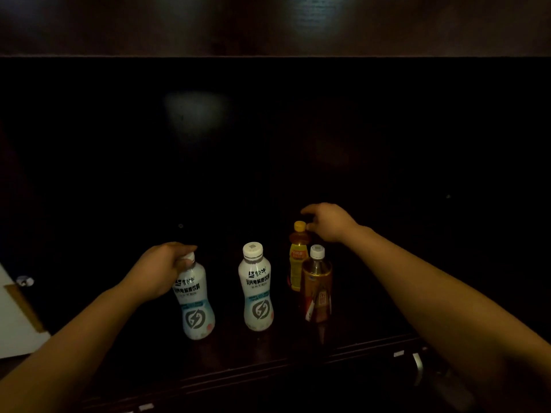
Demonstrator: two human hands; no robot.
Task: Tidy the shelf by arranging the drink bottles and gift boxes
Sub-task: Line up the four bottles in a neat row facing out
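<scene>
Nearest, left hand [162, 268] clamps the cap of a white plastic drink bottle [195, 302]. Right hand [326, 222], fingers apart, touches the yellow-capped amber bottle [297, 257] on the dark wooden shelf [268, 368]. Bottle arranging is under way; next, close the right hand's grip and align.

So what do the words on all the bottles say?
Middle white bottle: brand "蒙牛", below it a bigger line, roughly "乳清电解质饮料"; the small print is too blurred.
Left white bottle, held by the left hand: same label, partly covered.
Yellow bottle and brown bottle: labels too blurred to read.
</scene>
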